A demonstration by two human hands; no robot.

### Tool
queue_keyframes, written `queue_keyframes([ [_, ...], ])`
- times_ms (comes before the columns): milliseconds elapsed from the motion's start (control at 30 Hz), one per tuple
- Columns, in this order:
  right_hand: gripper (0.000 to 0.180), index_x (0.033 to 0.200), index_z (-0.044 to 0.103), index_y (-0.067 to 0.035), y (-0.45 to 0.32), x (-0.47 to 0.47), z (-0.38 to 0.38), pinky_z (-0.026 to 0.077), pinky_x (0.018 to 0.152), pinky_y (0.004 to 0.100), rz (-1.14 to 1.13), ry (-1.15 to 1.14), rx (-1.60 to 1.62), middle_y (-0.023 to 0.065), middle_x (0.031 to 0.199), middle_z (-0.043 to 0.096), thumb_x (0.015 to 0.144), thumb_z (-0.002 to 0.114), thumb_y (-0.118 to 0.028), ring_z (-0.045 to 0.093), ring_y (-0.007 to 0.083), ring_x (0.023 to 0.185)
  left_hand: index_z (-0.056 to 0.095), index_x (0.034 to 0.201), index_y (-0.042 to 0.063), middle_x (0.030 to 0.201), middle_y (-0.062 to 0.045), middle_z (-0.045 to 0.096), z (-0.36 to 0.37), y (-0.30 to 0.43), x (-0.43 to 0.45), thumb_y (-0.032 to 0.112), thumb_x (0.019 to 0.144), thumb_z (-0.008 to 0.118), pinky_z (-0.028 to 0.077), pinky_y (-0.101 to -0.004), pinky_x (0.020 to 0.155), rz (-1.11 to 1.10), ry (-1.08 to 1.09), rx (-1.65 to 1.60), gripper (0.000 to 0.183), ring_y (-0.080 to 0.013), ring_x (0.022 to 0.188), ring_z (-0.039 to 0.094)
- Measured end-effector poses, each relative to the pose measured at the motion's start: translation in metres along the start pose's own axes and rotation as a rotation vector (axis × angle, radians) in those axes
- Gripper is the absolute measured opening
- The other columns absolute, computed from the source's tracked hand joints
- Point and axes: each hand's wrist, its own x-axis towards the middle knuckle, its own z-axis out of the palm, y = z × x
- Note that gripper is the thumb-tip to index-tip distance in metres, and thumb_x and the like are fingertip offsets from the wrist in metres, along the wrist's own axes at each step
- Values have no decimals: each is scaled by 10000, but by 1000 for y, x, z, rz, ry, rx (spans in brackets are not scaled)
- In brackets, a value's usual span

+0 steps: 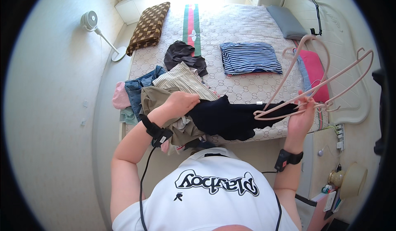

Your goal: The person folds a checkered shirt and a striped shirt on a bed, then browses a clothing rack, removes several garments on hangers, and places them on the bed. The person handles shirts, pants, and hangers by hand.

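Note:
A dark garment is stretched sideways between my two hands above the bed's near edge. My left hand grips its left end, over a heap with khaki clothing, a striped garment and blue jeans. At its other end my right hand holds the dark fabric together with several pale pink hangers, which fan out up and to the right. A folded blue-and-white striped garment lies on the bed beyond, and a crumpled dark grey garment lies left of it.
The patterned bedspread carries a brown checked pillow, a grey pillow and a pink cushion. A white fan stands at the left wall. At the right are a bedside cabinet, a power strip and a lamp.

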Motion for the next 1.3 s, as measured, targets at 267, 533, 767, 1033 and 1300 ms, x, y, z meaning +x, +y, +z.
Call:
queue_keyframes([
  [267, 253, 1011, 587, -39, -3, 37, 83, 260, 1118, 462, -66, -214, 64, 137, 993, 666, 993, 454, -253, 587, 280, 1090, 533, 867, 59, 691, -189, 588, 10, 11, -25, 200, 896, 524, 440, -476, 615, -11, -278, -25, 144, -393, 711, 587],
  [533, 245, 1018, 597, -30, -39, 36, 107, 382, 552, 268, 2, -316, 116, 42, 703, 527, 991, 460, -231, 440, 116, 587, 572, 911, -1, 890, -253, 608, -35, -127, -68, 230, 942, 447, 467, -464, 722, -402, 639, -226, 265, -440, 874, 572],
  [767, 193, 1040, 528, -55, 25, -30, 124, 265, 458, 185, 331, -270, -315, 0, 649, 470, 1004, 446, -225, 365, 56, 539, 369, 1337, -23, 1320, -212, 460, 7, -120, -178, 248, 896, 575, 381, -406, 996, -774, 764, -662, 557, -357, 1162, 481],
  [1033, 145, 918, 523, -17, 140, -118, 205, 462, 632, 408, -12, -1656, -738, 159, 797, 599, 939, 535, -160, 591, 364, 736, 415, 1318, 63, 1405, -169, 374, 4, 89, -206, 247, 762, 709, 177, -551, 1103, -728, 876, 233, 655, -360, 1312, 337],
  [1300, 122, 939, 528, -60, 137, -272, 246, 469, 616, 471, -79, -2380, -275, 152, 755, 626, 923, 514, -180, 611, 369, 710, 553, 1179, 87, 1124, -93, 575, 12, 219, -265, 309, 707, 761, 339, -484, 1041, -1325, 877, 287, 561, -284, 1135, 517],
])
